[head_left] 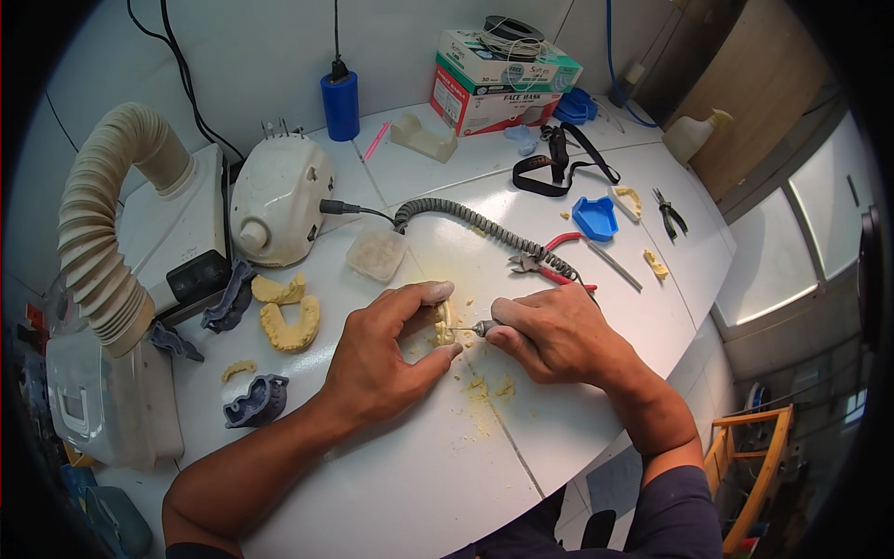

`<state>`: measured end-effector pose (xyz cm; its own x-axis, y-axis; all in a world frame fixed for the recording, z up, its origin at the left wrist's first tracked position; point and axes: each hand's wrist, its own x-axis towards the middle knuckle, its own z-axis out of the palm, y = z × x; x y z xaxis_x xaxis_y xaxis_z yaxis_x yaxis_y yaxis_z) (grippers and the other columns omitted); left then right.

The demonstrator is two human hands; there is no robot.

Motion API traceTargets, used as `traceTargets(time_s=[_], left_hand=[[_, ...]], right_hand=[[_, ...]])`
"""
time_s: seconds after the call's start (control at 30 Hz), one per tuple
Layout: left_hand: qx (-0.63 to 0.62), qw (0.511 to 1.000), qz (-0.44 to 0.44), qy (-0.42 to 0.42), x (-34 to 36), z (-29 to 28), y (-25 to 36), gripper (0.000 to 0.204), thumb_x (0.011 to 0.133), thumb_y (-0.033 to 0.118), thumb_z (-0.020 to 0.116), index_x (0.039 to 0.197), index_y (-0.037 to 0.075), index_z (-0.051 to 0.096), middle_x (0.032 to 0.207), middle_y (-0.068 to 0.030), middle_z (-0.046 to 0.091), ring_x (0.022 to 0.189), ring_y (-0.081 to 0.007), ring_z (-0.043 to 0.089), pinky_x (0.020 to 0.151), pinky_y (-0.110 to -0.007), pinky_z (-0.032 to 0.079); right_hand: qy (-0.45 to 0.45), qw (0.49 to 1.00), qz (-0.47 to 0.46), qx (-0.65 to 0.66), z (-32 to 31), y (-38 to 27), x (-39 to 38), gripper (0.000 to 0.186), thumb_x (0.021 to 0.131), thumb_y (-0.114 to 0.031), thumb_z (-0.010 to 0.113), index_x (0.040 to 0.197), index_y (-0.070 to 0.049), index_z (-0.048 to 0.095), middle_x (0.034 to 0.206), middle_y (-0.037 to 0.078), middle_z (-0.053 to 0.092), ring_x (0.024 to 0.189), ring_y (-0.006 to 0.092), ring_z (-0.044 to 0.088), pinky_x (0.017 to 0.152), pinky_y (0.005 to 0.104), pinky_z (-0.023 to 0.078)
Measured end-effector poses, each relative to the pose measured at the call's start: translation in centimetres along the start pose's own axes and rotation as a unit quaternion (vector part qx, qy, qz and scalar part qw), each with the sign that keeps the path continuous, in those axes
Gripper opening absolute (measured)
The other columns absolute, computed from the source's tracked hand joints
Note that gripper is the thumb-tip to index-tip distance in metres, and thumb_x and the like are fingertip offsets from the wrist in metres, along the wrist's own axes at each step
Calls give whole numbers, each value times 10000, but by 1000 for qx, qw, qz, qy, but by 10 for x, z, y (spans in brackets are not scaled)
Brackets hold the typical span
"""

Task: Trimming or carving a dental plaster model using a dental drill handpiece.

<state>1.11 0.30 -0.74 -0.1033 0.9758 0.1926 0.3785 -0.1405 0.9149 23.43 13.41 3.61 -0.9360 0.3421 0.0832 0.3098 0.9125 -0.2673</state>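
Head view: as I watch, the left hand (377, 352) pinches a cast (443, 322) over the table (372, 484), the right hand (561, 335) clasps a drill (482, 328), its bit (463, 328) at the cast, so trimming seems underway, calling next for light, steady pressure.

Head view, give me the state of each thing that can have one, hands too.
Left hand, closed on the pale cast piece
Right hand, closed around the rotary handpiece
Rotary handpiece, tip at the pale cast piece; spinning or not, cannot tell
Grey coiled cord, connected to the white control unit
Red-handled pliers, handles spread
Dark-handled pliers, handles spread
Ribbed hose, bent in an arch
Cardboard boxes, stacked
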Motion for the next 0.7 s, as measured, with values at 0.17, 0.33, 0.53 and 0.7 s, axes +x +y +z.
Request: traceTargets(time_s=[0.17, 0.33, 0.53, 0.7], left_hand=[[-11, 1000, 2, -1, 0, -1, 1, 584, 863, 75, 856, 1392, -44, 640, 1282, -183, 739, 1201, -236, 721, 1111, -356, 542], [-4, 1000, -4, -12, 0, -2, 5, 581, 863, 78, 856, 1389, -44, 642, 1273, -182, 741, 1193, -235, 725, 1099, -355, 548], [2, 1000, 1, -14, 0, -1, 2, 584, 860, 91, 866, 1386, -36, 646, 1268, -176, 743, 1166, -228, 732, 1076, -351, 557], [-2, 1000, 2, -7, 0, 0, 2, 578, 858, 92, 869, 1377, -35, 648, 1253, -177, 748, 1157, -226, 735, 1072, -352, 559]], right_hand=[[0, 1000, 0, 2, 0, 1, 0, 383, 1121, -411, 536, 924, -88, 595, 638, 107, 623, 589, 359, 643, 550, 468, 461], [8, 1000, 15, 3, 2, 0, 1, 398, 1123, -413, 530, 911, -83, 595, 643, 117, 629, 597, 362, 651, 552, 467, 467], [13, 1000, 9, 6, 1, 0, 0, 390, 1119, -405, 540, 908, -83, 595, 648, 118, 630, 596, 363, 649, 554, 469, 468], [12, 1000, -2, 7, 0, 0, 1, 374, 1116, -392, 552, 910, -83, 596, 648, 117, 628, 590, 365, 645, 547, 470, 464]])
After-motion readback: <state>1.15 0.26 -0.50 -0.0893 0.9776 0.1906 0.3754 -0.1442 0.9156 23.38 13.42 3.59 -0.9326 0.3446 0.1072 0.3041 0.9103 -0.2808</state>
